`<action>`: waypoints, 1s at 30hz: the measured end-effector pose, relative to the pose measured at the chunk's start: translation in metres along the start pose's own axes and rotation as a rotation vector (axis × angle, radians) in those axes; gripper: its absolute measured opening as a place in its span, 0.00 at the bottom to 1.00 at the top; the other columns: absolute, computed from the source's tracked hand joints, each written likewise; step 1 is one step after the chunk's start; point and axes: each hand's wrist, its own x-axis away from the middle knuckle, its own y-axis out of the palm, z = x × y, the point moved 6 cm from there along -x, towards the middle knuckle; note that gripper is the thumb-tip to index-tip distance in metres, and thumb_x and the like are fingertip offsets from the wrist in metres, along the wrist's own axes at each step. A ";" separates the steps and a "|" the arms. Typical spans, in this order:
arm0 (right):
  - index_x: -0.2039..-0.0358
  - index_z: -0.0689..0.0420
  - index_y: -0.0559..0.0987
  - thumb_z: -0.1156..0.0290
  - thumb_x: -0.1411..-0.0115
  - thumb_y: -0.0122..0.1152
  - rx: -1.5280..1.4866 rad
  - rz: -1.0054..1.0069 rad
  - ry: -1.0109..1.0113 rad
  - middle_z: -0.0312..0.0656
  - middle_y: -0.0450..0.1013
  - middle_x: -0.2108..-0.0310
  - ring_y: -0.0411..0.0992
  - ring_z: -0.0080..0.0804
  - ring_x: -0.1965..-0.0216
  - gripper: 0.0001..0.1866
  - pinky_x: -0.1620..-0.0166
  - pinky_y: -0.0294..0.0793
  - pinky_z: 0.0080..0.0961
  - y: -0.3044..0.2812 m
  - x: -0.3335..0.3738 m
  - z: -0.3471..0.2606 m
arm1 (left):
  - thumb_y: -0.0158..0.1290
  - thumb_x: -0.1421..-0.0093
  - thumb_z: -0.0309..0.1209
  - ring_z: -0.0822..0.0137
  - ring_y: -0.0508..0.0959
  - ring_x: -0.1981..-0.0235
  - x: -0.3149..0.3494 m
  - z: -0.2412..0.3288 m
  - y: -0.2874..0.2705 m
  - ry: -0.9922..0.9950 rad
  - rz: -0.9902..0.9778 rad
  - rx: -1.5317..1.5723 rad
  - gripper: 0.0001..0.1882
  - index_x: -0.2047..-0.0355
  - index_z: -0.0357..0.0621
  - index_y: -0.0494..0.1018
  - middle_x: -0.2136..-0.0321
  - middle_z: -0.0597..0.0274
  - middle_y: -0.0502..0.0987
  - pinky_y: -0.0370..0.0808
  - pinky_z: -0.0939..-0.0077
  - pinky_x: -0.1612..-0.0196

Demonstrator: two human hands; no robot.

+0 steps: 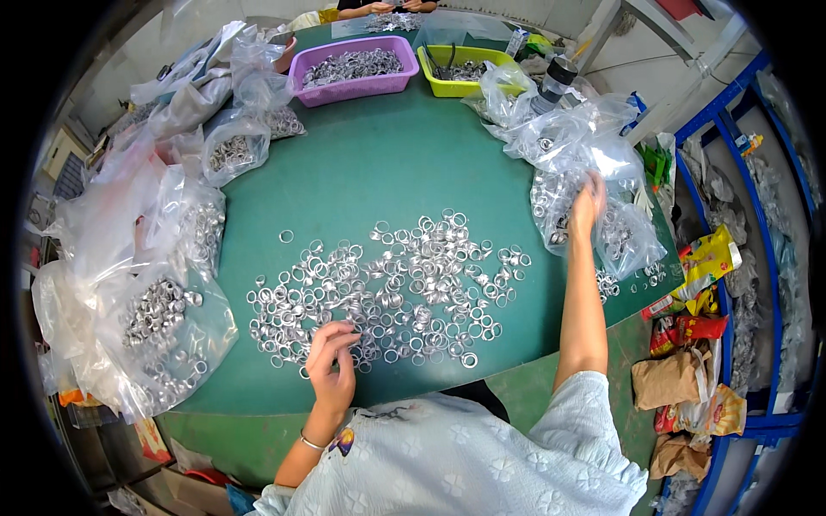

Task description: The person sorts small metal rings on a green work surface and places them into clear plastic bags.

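Note:
Many silver metal rings [396, 292] lie loose in a wide pile on the green table. At the pile's near edge is my left hand [331, 370], its fingers loosely bent and the thumb apart from them; the fingertips are beside the rings, and I see nothing held. My right arm stretches out to the right side of the table. There my right hand [587, 205] is closed on a clear plastic bag [559, 185] with metal rings in it; the film and glare partly hide its fingertips. One ring [286, 236] lies apart at the pile's upper left.
Clear bags of rings [155, 318] line the table's left side. A purple basket [353, 90] and a yellow-green basket [465, 89] holding metal parts stand at the far edge. Another person's hands [396, 6] are beyond. A blue shelf rack [753, 181] and snack packets [710, 258] are at right.

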 end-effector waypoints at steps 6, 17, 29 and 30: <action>0.57 0.61 0.70 0.76 0.49 0.46 0.461 -0.379 -0.256 0.54 0.68 0.57 0.66 0.50 0.54 0.17 0.50 0.63 0.35 0.009 -0.018 -0.019 | 0.41 0.54 0.10 0.59 0.74 0.62 0.002 -0.004 0.000 -0.036 -0.029 0.005 0.13 0.71 0.33 0.73 0.66 0.52 0.72 0.70 0.73 0.60; 0.53 0.70 0.66 0.55 0.61 0.71 0.348 -0.506 0.105 0.56 0.69 0.57 0.68 0.43 0.54 0.40 0.51 0.65 0.31 -0.007 -0.010 -0.010 | 0.42 0.52 0.10 0.62 0.74 0.66 0.004 -0.006 0.004 -0.039 -0.055 -0.006 0.13 0.70 0.33 0.73 0.67 0.54 0.73 0.70 0.77 0.64; 0.62 0.66 0.71 0.60 0.56 0.64 1.009 -0.297 -0.163 0.53 0.69 0.63 0.65 0.47 0.56 0.25 0.54 0.64 0.39 0.011 0.039 -0.015 | 0.43 0.51 0.11 0.63 0.75 0.69 0.009 -0.002 0.016 -0.037 -0.123 0.017 0.12 0.69 0.34 0.73 0.68 0.54 0.74 0.70 0.78 0.66; 0.63 0.65 0.71 0.63 0.55 0.63 0.982 -0.297 -0.181 0.52 0.69 0.63 0.65 0.46 0.56 0.23 0.54 0.64 0.39 0.007 0.037 -0.006 | 0.43 0.51 0.11 0.63 0.75 0.69 0.009 -0.003 0.016 -0.043 -0.126 0.016 0.12 0.69 0.34 0.73 0.68 0.54 0.74 0.70 0.78 0.66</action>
